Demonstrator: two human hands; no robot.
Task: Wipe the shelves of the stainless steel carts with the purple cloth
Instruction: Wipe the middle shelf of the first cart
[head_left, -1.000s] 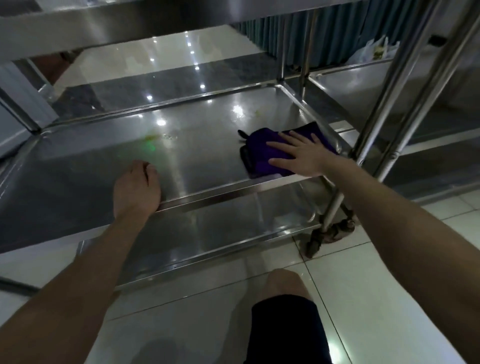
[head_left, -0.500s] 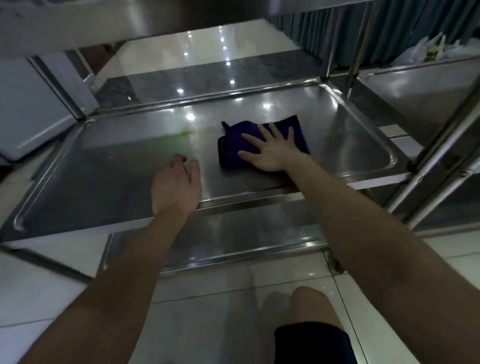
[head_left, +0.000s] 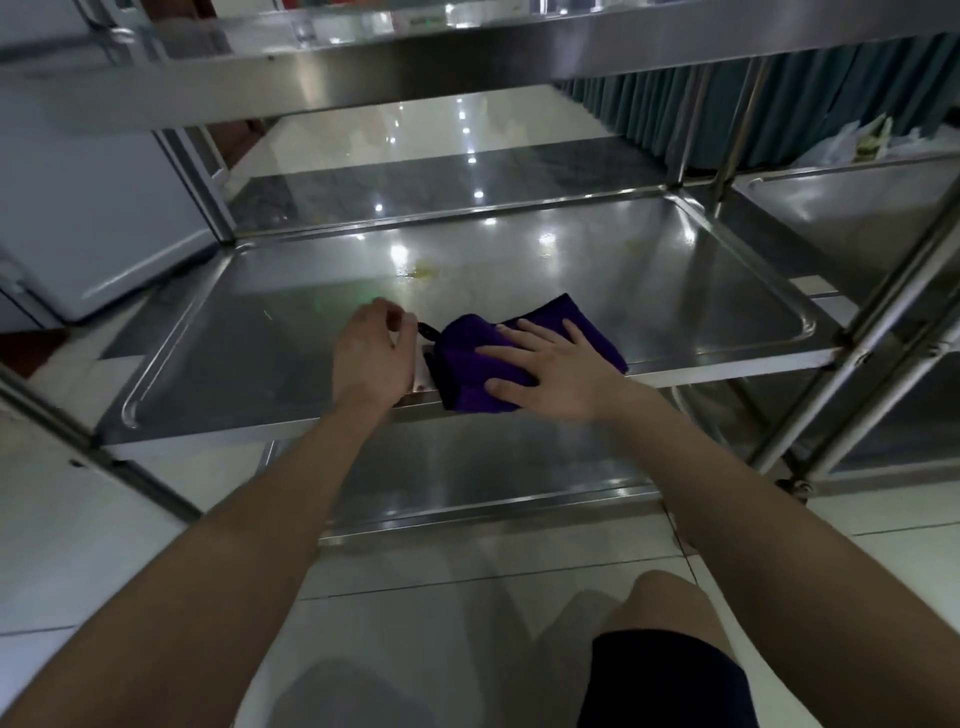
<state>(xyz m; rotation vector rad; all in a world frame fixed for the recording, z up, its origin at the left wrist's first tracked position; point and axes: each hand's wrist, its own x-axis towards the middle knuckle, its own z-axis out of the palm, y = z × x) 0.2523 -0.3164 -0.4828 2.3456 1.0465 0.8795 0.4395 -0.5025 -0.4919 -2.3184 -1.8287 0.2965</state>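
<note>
pressing purple cloth (head_left: 483, 358) flat on middle shelf (head_left: 675, 291), right hand (head_left: 550, 374); left hand (head_left: 371, 356) beside it

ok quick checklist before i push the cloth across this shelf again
1. Right hand flat on the cloth, fingers spread: ok.
2. Cloth folded and lying on the middle shelf, at its front edge: ok.
3. Left hand out of the cloth's way: not ok, it sits right beside the cloth's left end.
4. Left hand gripping the cloth's black loop: cannot tell, its curled fingers are close to it.
5. Yellowish smear beyond the cloth wiped off: not ok.
6. Bottom shelf clean: cannot tell, glare hides it.
</note>
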